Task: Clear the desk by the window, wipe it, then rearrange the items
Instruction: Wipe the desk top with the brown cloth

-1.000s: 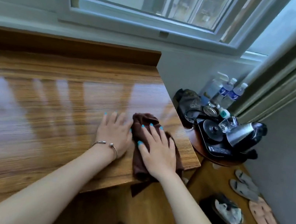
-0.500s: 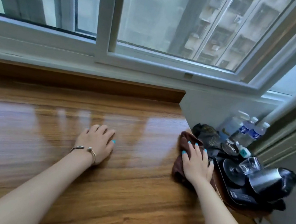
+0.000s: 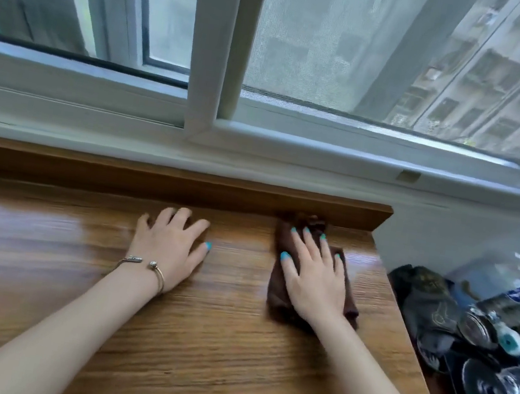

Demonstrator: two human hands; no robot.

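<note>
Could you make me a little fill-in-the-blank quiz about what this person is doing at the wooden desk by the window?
1. The right hand presses flat on a brown ____ lying on the desk.
2. The left hand rests on the bare wood and wears a ____ at the wrist.
3. The fingernails on both hands are painted ____.
4. The cloth lies near the desk's ____ edge, by the raised wooden back strip.

Missing words: cloth; bracelet; turquoise; right

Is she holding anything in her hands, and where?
Neither hand grips anything. The right hand presses flat on the middle of the brown cloth, fingers straight. The left hand rests on the bare desk.
</note>
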